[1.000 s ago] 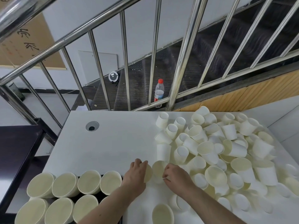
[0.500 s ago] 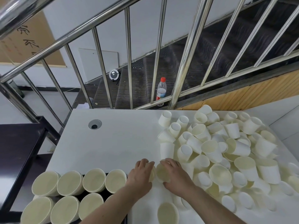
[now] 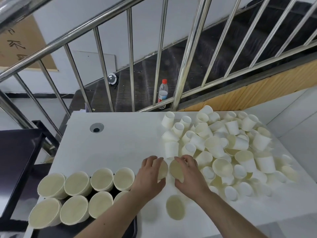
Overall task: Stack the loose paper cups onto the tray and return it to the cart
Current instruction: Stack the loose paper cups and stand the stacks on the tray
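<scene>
**Two cups in hand, beside an unstable pile: risks from here**

Nearest: a single cup (image 3: 175, 207) stands upright on the white table (image 3: 120, 143), just under the right forearm; a drop of that arm would likely tip or flatten it.

Near left: the dark tray (image 3: 132, 227) holds eight cup stacks (image 3: 77, 194) in two rows. The left forearm crosses its right side, so a sideways sweep could knock over the end stacks.

Centre: left hand (image 3: 151, 176) has its fingers curled around one cup (image 3: 162, 170); right hand (image 3: 188, 174) has its fingers wrapped around a second cup (image 3: 176, 170). The two mouths are close together, tilted. Judgement: nesting is the step in hand. Too hard a squeeze would probably buckle the thin paper rim; misaligned mouths could jam.

Right, out to the far edge: the loose cup pile (image 3: 223, 148), jumbled upright, tipped and inverted, reaches close to the table's right edge. Careless pulling may roll cups off.

Beyond the railing: a bottle (image 3: 163, 91), not involved.
</scene>
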